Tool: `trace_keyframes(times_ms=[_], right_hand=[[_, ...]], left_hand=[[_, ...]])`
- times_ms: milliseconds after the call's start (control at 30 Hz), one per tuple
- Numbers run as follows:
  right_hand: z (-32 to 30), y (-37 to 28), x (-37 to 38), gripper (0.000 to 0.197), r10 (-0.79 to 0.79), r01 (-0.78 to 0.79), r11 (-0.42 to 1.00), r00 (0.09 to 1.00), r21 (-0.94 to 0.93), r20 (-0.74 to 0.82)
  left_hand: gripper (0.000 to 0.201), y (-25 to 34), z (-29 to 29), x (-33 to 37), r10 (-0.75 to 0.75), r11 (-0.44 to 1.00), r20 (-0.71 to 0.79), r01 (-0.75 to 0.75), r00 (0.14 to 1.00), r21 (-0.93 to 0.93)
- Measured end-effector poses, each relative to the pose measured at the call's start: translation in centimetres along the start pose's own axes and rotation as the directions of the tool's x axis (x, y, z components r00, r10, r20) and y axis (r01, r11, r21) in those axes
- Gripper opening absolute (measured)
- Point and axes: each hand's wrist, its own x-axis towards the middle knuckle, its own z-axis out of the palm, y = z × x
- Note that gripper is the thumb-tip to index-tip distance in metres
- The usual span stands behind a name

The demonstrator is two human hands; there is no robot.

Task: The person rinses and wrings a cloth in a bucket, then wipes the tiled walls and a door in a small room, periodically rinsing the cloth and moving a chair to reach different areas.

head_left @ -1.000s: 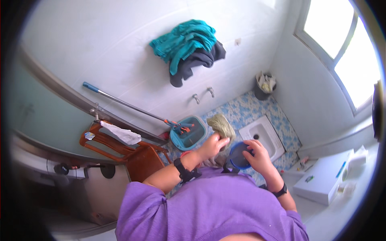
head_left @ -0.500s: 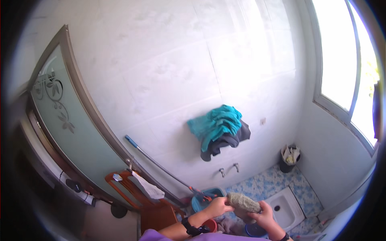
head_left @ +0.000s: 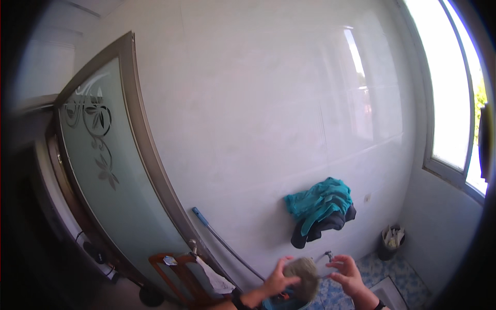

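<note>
Right hand (head_left: 350, 278) has come off the bundle (head_left: 305, 279) since half a sec ago, when both hands were on it. View's tilted up too, so everything on the wall sits lower now & there's way more bare tile up top.

Rn the greenish-grey bundle is in the left hand (head_left: 276, 279), thumb on the near side, fingers on the far side, so that grip's closed on it. It's kinda blurry, so idk exactly what it is. R hand's just beside it, fingers spread & a bit curled. Smth thin & pale shows btwn its fingertips and the bundle, too blurred to tell if it's touching either.

Bundle's low in the view, in front of the wall, w/ a bit of teal basin (head_left: 297, 304) showing below it. A tap (head_left: 328, 254) sticks out btwn the hands. Above that, teal cloth (head_left: 323, 201) hangs on the wall w/ dark cloth (head_left: 328, 223) under it.

Over on the R: dark bin (head_left: 385, 252) w/ pale stuff in it, blue-patterned floor (head_left: 373, 263), part of a white squat toilet (head_left: 390, 290). On the L: wooden chair (head_left: 185, 276) w/ white cloth (head_left: 216, 279) beside it, blue-ended pole (head_left: 230, 248) leaning on the wall, frosted glass door (head_left: 124, 170).
</note>
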Motion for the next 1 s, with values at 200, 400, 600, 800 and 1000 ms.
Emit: trace_keyframes(times_ms=[200, 400, 600, 800, 1000], right_hand=[[-4.3, 1.4, -0.6, 0.011, 0.104, -0.102, 0.994, 0.874, 0.031, -0.474], [-12.9, 4.5, -4.9, 0.017, 0.142, -0.229, 0.973, 0.597, 0.002, -0.789], [-16.4, 4.1, -6.0, 0.013, 0.116, -0.225, 0.974, 0.561, -0.015, -0.820], [-19.9, 2.5, -4.3, 0.010, 0.114, -0.265, 0.964, 0.496, -0.025, -0.861], [-18.5, 2.5, 4.0, 0.005, 0.050, -0.222, 0.958, 0.750, -0.180, -0.660]], left_hand=[[0.059, 9.1, -10.9, 4.5, 0.284, 0.942, -0.457, -0.158, 0.843, 0.295], [0.052, 23.2, -17.0, 10.7, 0.822, 0.546, -0.378, -0.403, 0.425, 0.735], [0.053, 35.7, -25.2, 19.3, 0.978, 0.157, -0.142, 0.088, -0.151, 0.984], [0.057, 36.7, -18.8, 32.3, 0.993, -0.048, 0.082, 0.367, -0.079, 0.929], [0.047, 34.4, -5.3, 39.9, 0.798, -0.560, 0.477, 0.162, 0.368, 0.812]])
